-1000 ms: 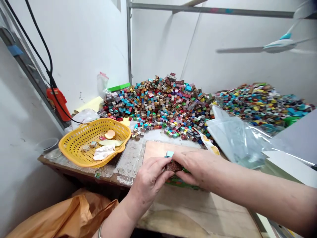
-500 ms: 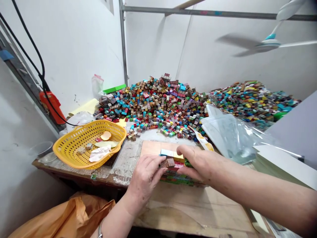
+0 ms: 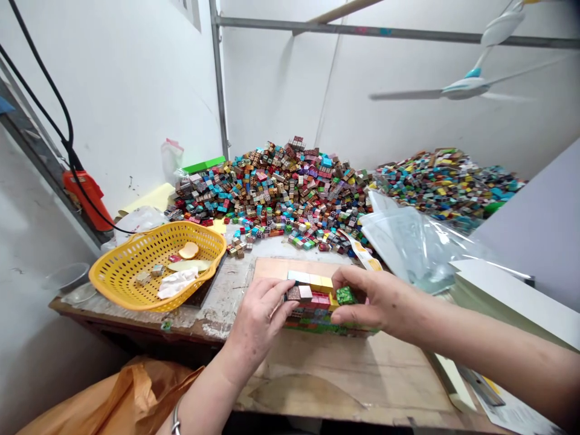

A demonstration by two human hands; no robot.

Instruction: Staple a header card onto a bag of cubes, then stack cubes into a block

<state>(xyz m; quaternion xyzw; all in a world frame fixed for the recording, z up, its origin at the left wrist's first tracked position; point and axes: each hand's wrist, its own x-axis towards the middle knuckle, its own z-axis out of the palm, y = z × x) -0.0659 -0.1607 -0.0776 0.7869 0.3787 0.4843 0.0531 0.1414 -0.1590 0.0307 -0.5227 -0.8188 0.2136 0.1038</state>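
Note:
A stacked block of small colourful patterned cubes stands on the worktable in front of me. My left hand is at its left end, thumb and index finger closed on a brown speckled cube. Beside that sits a cube with a pale top. My right hand has its thumb and fingers around a green leafy-patterned cube at the right end. Behind, along the stack's top, runs a row of white and yellow cubes; red ones show between my hands.
A large heap of cubes lies at the back, with another heap farther right. A yellow basket stands at left. Clear plastic sheets and a paper stack lie at right. A wooden board sits behind the stack.
My right hand has shifted, and the green cube between its fingers now shows much more. A pale top appears where brown showed beside my left fingertips. The view has turned slightly right.

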